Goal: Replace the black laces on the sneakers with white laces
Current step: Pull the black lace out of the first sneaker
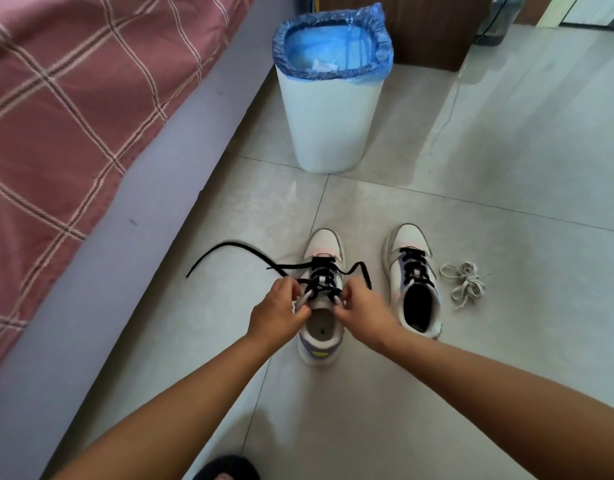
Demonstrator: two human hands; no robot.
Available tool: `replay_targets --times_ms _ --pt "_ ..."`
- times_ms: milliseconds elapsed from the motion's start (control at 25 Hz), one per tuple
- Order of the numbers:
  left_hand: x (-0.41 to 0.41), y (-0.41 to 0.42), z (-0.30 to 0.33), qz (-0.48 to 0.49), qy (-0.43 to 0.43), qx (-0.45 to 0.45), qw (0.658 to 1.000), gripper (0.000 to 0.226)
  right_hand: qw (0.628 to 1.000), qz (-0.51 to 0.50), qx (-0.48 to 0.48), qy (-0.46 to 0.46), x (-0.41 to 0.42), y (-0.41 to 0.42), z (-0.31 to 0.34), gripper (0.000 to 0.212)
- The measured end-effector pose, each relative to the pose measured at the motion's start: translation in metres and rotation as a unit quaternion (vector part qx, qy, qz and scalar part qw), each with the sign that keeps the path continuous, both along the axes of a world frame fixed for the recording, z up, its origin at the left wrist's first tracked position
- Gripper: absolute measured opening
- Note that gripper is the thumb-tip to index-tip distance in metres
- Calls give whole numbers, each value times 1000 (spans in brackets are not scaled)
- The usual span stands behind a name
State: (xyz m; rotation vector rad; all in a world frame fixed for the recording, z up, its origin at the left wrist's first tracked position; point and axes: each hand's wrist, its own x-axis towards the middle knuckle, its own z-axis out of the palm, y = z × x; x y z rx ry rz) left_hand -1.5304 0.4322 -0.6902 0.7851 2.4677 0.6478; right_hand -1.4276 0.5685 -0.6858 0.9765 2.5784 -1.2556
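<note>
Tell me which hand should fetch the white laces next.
The right hand. The white laces lie on the floor past the right sneaker, on that hand's side; the left hand would have to cross both shoes.

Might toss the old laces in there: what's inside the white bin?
The white bin holds a blue liner with crumpled white scraps near the bottom. Its front rim hides the rest.

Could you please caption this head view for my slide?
Both hands unthread the left sneaker's black lace.
</note>
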Motion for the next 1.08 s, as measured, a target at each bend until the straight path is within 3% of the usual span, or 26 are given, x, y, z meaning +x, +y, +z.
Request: replay_targets --times_ms 80,200,280,400,480,560,640,720,760,800,840,880,920,960,1000,1080 --pt "0 -1 -4 10 -56 59 997 28 997 -48 -57 36 2 -7 -7 20" --pt "-2 5 -1 69 -131 130 980 18 979 -104 -155 86 2 -5 -9 17" --pt "-5 14 5 90 -165 135 973 9 968 -123 -198 94 -1 -1 -8 19" --pt "-13 21 13 98 -239 109 960 14 951 -139 -268 65 -8 2 -2 18" --pt "-21 23 17 74 -232 83 966 17 942 -117 -312 36 -12 5 5 21" --pt "-27 25 18 2 -153 46 987 15 931 -92 -352 8 -14 13 11 25" --pt "-29 27 22 -134 -14 -36 990 8 944 -52 -326 -22 -16 19 17 26" --pt "-25 27 20 -235 168 -73 955 17 986 21 -159 -54 -20 23 18 20" --pt "-23 27 17 -238 224 -59 943 19 995 51 -66 -59 -22 21 19 15" --pt "-21 29 16 -187 234 -38 953 20 997 69 -4 -46 -23 18 18 13" --pt "-21 35 18 -81 147 -18 986 17 999 36 -1 -29 -23 16 12 13" --pt "-21 40 24 26 2 -18 999 15 999 -16 -31 -16 -23 13 9 16" --pt "-20 42 25 108 -151 -24 982 16 996 -62 -65 -15 -24 11 8 19" --pt "-21 44 23 153 -242 -16 958 20 993 -80 -81 -17 -25 10 10 23" --pt "-23 45 20 158 -252 -9 955 23 996 -57 -66 -28 -26 13 8 23" --pt "-24 43 23 85 -138 -18 987 22 997 59 27 -49 -27 22 13 14"
